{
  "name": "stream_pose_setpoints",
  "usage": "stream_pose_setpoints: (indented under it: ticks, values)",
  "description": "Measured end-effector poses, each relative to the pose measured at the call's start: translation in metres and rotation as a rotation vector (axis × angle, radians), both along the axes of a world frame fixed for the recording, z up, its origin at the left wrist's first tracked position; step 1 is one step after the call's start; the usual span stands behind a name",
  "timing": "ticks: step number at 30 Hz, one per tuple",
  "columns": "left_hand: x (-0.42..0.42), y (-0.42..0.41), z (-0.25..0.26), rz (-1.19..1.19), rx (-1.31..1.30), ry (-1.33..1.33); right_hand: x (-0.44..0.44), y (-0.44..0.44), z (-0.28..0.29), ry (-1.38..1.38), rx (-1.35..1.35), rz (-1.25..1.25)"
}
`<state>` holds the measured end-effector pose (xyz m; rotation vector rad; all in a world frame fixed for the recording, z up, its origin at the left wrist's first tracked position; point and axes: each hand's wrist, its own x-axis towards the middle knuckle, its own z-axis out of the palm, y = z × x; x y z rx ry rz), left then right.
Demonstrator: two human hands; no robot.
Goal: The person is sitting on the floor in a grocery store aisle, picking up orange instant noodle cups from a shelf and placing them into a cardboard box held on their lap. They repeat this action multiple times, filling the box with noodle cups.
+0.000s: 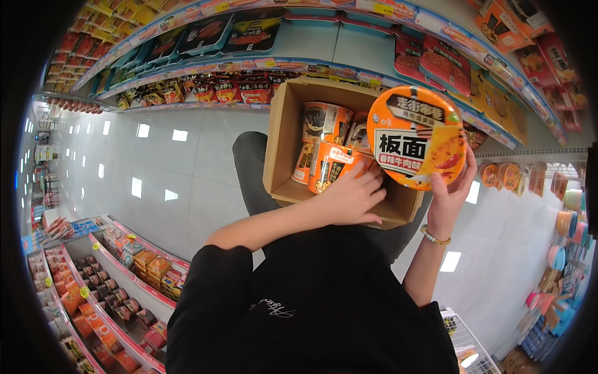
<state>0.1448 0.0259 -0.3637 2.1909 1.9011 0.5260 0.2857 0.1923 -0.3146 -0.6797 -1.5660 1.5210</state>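
An open cardboard box (282,135) sits in front of me, between my knees. Inside it several orange instant-noodle cups (334,163) stand or lean against one another on the left side. My left hand (357,194) reaches over the box's near wall, its fingertips at the right side of the front cup; whether they grip anything is hidden. Above the box's right part, my right hand (448,187) holds a large round orange instant-noodle bowl (416,138) by its rim, thumb on the printed lid. The lid faces up towards me and covers part of the box behind it.
Ahead, a store shelf (308,39) carries boxed and bagged noodles. More orange packs (504,23) stand at the upper right. A low shelf (121,276) with cups and packets runs at the lower left. A white wire rack (460,336) is near my right side, on the tiled floor (159,154).
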Motion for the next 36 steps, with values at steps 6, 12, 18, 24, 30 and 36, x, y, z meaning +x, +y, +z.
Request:
stream_pose_setpoints:
  ticks: [6, 12, 18, 24, 30, 36]
  values:
    - [-0.013, -0.02, -0.008, 0.077, -0.023, 0.148, -0.006, 0.003, 0.002, -0.222, 0.337, 0.062]
    - [-0.024, -0.047, 0.006, 0.143, -0.021, 0.132, -0.031, 0.0, 0.007, -0.278, 0.608, 0.215]
    - [-0.032, -0.075, 0.019, 0.238, -0.08, 0.161, -0.055, 0.0, 0.009, -0.298, 0.753, 0.284]
    - [-0.032, -0.094, 0.006, 0.293, -0.015, 0.144, -0.078, -0.004, 0.024, -0.281, 0.877, 0.393]
    - [-0.029, -0.1, -0.01, 0.327, 0.045, 0.19, -0.09, -0.014, 0.026, -0.267, 0.848, 0.504]
    - [-0.027, -0.098, -0.016, 0.334, 0.067, 0.192, -0.099, -0.02, 0.027, -0.306, 0.857, 0.562]
